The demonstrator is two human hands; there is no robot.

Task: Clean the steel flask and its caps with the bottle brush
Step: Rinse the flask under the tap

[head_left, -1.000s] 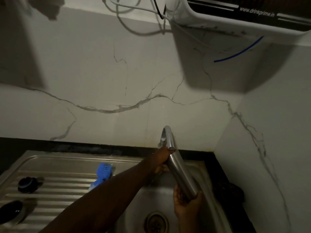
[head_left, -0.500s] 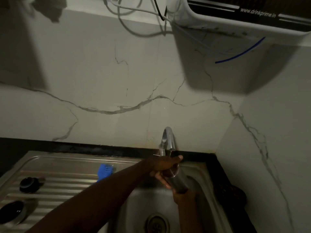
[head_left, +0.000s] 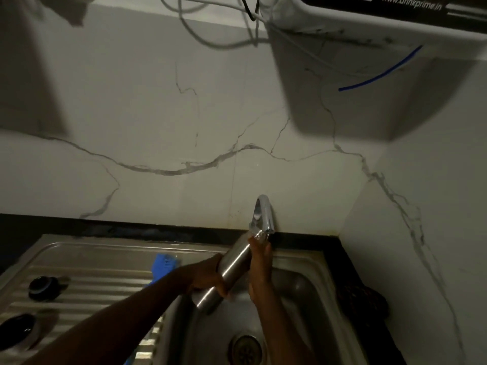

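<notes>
Lying on the ridged drainboard at the far left are two dark round caps, one (head_left: 44, 283) farther back and one (head_left: 16, 328) nearer the person. They are sitting well apart from the sink bowl, so they are not getting washed right now. Just to their right the blue bottle brush (head_left: 165, 265) is resting on the drainboard, partly hiding behind the person's left arm.

Moving right, the left hand (head_left: 208, 279) is wrapping its fingers around the lower part of the steel flask (head_left: 228, 270). The flask is tilting over the sink (head_left: 303, 288), with its bottom end low and near the person and its mouth up by the tap (head_left: 262, 216). The right hand (head_left: 259, 264) is lying along the right side of the flask. Its fingers are reaching up toward the mouth and the tap, and they look fairly straight, pressing rather than squeezing. The kitchen is dim, so that part is hard to tell for sure.

Here is what could be going wrong. The flask is smooth and probably wet, so it could be slipping out of the left hand and banging down into the sink by the drain (head_left: 246, 350). The mouth is sitting very close to the tap, so a push upward could be knocking steel on steel. If the tap is running fast, water could be splashing out.
</notes>
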